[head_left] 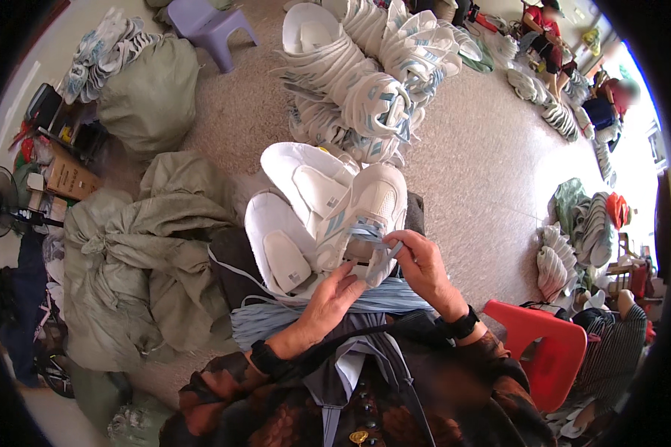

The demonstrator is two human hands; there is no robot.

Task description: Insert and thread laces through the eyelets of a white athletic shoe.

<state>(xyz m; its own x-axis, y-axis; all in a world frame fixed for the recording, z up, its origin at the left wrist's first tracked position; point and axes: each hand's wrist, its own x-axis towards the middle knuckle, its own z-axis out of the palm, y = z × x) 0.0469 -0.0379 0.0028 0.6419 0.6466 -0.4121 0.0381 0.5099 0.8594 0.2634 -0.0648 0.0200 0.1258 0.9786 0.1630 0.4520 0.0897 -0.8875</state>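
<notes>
On my lap lies a white shoe upper (379, 192) with light blue stripes, its toe pointing away from me. My right hand (425, 270) pinches a light blue shoelace (389, 261) at the right row of eyelets. The lace crosses part of the upper. My left hand (326, 304) grips the upper's near left edge, its fingertips at the opening. Two more white uppers, a far one (294, 167) and a near one (257, 223), lie to the left with their pale insides showing. Beneath my hands, a bundle of light blue laces (265, 322) stretches across my lap.
Stacked white uppers (328, 63) stand on the floor ahead. Large green-grey sacks (138, 257) fill the left, near a fan (0, 201). A purple stool (205, 30) is far left; a red chair (548, 354) stands at my right. Other people (548, 33) sit among shoe piles far right.
</notes>
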